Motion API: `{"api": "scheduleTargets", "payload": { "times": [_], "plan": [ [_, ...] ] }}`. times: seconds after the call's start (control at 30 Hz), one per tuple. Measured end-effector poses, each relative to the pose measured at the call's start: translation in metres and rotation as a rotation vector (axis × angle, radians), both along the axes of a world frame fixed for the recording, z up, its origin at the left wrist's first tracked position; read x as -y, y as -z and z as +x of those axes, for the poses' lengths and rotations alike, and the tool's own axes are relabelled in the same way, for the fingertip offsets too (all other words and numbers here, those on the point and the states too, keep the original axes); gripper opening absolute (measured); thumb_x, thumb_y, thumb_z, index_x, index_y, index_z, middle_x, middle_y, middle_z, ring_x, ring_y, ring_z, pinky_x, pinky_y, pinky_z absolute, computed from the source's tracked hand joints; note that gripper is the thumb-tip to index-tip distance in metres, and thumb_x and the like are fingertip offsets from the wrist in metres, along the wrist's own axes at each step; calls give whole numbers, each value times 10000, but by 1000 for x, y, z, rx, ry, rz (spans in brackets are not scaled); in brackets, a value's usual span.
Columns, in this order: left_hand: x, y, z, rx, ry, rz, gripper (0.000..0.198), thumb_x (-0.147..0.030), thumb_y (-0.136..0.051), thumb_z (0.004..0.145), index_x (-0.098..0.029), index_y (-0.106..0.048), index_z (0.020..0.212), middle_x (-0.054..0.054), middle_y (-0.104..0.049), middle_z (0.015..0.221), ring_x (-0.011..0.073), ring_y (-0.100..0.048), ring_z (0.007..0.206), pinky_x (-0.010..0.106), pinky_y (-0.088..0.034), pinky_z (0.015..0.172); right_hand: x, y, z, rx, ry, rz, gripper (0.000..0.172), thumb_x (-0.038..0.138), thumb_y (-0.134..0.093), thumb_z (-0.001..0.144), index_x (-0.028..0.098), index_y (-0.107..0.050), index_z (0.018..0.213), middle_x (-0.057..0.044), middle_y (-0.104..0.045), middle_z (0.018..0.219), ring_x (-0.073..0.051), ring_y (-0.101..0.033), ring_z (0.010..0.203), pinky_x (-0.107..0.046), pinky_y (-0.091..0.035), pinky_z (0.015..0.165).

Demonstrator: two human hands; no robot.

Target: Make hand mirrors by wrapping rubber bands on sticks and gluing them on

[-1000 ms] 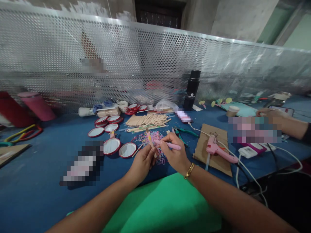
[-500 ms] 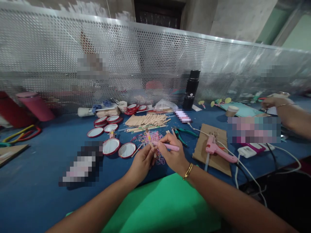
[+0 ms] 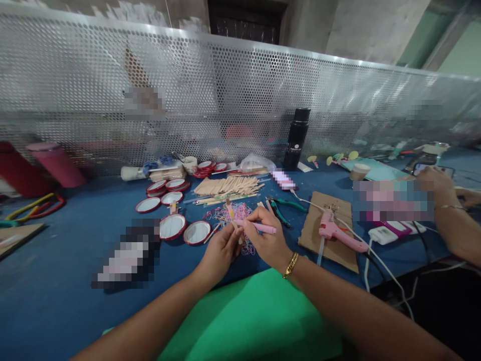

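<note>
While the left hand (image 3: 221, 250) pinches a wooden stick (image 3: 232, 213) upright, the right hand (image 3: 265, 238) grips a pink pen (image 3: 259, 228) with its tip at the stick; both sit just over a heap of coloured rubber bands (image 3: 229, 214) on the blue desk (image 3: 60, 260); red-rimmed round lids (image 3: 173, 225) lie left of the hands, a pile of wooden sticks (image 3: 229, 186) beyond; green pliers (image 3: 283, 205) just right; pink glue gun (image 3: 338, 233) on cardboard (image 3: 330, 228) further right; black bottle (image 3: 296, 139) at the mesh screen (image 3: 225, 95); another person's hand (image 3: 436, 183) far right.
</note>
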State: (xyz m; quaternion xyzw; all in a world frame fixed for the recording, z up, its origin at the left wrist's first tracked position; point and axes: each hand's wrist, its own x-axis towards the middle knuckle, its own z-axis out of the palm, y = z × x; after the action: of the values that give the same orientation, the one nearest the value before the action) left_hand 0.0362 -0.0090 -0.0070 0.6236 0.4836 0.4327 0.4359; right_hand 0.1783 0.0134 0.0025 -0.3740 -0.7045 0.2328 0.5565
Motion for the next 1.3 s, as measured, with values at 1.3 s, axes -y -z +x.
{"api": "scheduleTargets", "payload": {
  "times": [1.3],
  "plan": [
    [2, -4, 0, -2, -17, -7, 342, -474, -451, 907, -208, -458, 692, -73, -442, 516, 86, -361, 426, 215, -297, 431, -1, -1, 1, -16, 4, -25, 100, 229, -559, 844, 203, -566, 748, 5, -601, 696, -149, -576, 662, -275, -448, 638]
  ]
}}
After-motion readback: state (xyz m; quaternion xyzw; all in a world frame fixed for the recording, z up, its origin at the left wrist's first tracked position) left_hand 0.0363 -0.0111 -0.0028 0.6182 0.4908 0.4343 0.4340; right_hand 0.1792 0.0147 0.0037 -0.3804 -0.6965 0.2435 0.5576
